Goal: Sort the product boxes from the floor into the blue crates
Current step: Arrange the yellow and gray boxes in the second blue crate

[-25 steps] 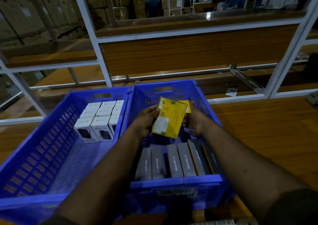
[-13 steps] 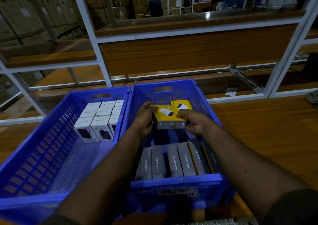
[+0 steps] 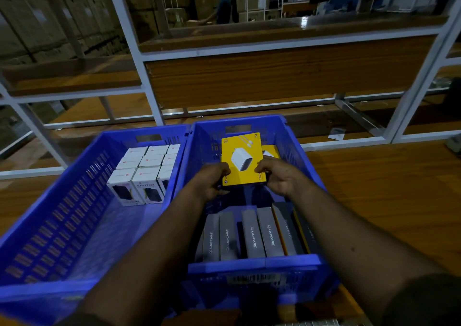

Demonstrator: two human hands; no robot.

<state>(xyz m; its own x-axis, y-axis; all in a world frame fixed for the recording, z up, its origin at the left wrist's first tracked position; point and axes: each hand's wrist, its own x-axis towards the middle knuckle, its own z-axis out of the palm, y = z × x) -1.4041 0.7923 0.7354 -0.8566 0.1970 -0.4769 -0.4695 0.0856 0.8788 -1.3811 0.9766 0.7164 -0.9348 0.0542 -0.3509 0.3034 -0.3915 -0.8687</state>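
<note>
We see the left hand [image 3: 212, 181] and right hand [image 3: 279, 178] gripping a yellow box [image 3: 242, 159] by its lower corners, upright above the right crate [image 3: 252, 265]; another yellow box [image 3: 272, 151] seemingly stands behind it, far right.

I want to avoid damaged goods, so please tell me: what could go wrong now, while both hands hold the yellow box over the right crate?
1. The left hand and right hand pinch only the lower corners of the yellow box; it may tip or slip down into the right crate.
2. A second yellow box stands right behind it; setting this one down could knock that over.
3. The light is dim, so labels may be misread.
</note>
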